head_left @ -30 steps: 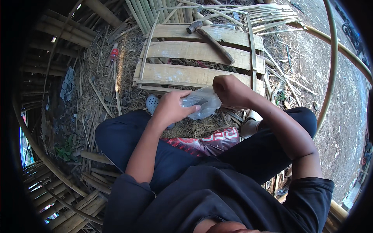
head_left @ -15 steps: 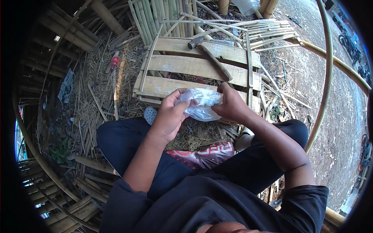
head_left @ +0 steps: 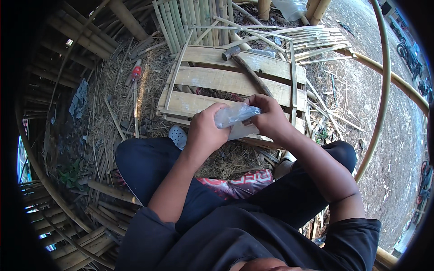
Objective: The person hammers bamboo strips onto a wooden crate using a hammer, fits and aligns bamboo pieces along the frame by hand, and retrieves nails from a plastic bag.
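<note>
A clear plastic bag point(head_left: 233, 115) is stretched between my two hands, above the near edge of a low slatted wooden bench point(head_left: 194, 103). My left hand point(head_left: 209, 125) is closed on the bag's left side. On its other side, the fingers of my right hand point(head_left: 267, 115) pinch the gathered plastic. Part of the bag hangs below the hands. Whether anything is inside it, I cannot make out. A hammer point(head_left: 248, 72) with a rough wooden handle lies on the bench slats, just beyond my right hand.
Thin bamboo strips point(head_left: 312, 40) lie at the bench's far right. A red-labelled bottle point(head_left: 136, 72) rests on the straw-strewn ground to the left. A curved bamboo pole point(head_left: 384, 90) rises on the right. A grey clog point(head_left: 177, 136) and a printed red-and-white cloth point(head_left: 244, 184) are near my legs.
The bag has been drawn narrower and smoother between my hands. Both hands have shifted slightly, and my left hand has turned so its back faces up.
</note>
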